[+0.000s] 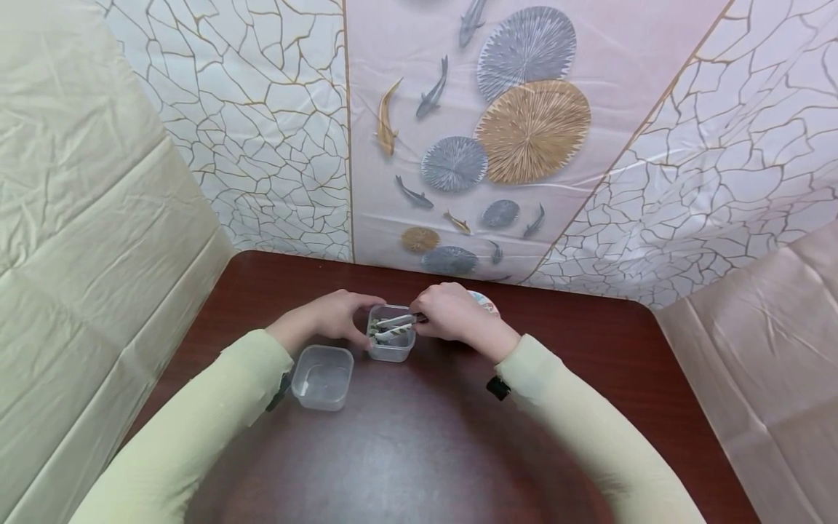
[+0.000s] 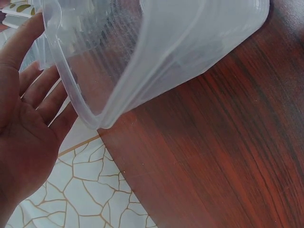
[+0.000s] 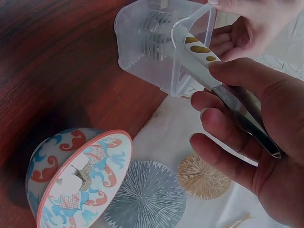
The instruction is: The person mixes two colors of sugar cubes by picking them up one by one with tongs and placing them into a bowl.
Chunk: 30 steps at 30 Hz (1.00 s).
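In the head view, my left hand [image 1: 332,316] holds the left side of a clear plastic container [image 1: 390,354], thumb at the near corner and fingers at the far one. My right hand [image 1: 450,311] grips a pair of tongs [image 1: 396,321] by the metal end. Their white, oval-patterned arms reach down into that container. Inside lie small dark and greenish bits, too small to make out. The right wrist view shows the tongs [image 3: 204,71] between thumb and fingers, passing over the container's rim [image 3: 178,90]. Part of the left hand [image 3: 254,35] shows behind it.
A second clear container [image 1: 323,377] stands nearer me on the left, close to my left wrist. To the right, mostly behind my right hand, is a patterned bowl [image 3: 50,156] with a small greyish piece in it. Fabric hangs along the table's [image 1: 406,451] back and sides.
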Available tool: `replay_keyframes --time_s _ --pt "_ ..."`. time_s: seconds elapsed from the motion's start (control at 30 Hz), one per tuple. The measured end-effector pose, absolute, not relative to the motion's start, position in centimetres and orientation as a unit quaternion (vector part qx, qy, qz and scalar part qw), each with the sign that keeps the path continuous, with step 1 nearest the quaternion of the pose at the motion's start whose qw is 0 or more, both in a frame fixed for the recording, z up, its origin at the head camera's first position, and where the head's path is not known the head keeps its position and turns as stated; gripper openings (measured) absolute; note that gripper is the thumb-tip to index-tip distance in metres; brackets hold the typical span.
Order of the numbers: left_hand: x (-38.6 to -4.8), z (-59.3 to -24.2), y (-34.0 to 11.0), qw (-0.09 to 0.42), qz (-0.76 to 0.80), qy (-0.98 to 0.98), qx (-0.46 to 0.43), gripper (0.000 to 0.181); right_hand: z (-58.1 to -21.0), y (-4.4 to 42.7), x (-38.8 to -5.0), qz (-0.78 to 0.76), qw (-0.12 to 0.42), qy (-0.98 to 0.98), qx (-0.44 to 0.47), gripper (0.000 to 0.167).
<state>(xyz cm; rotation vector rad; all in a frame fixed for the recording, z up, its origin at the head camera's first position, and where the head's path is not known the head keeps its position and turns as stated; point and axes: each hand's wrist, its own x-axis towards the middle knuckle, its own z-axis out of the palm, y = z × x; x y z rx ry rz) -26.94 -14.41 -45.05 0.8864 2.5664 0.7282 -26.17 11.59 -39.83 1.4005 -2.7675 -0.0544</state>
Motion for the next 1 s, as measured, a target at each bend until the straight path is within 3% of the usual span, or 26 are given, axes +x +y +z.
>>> replay_keyframes --time_s 0.37,0.63,1.0 --pt "-27.1 -45.14 -14.34 0.167 0.251 0.903 0.308 0.085 -39.71 11.34 -25.66 -0.017 0.019 -0.895 0.446 0.035" --pt "-26.92 -44.95 -14.33 0.171 0.251 0.903 0.304 0.085 -39.96 11.1 -25.55 -0.028 0.013 -0.892 0.452 0.027" --pt "-26.95 -45.03 -14.42 0.157 0.244 0.905 0.309 0.086 -39.63 11.87 -25.31 -0.005 0.042 -0.889 0.456 0.026"
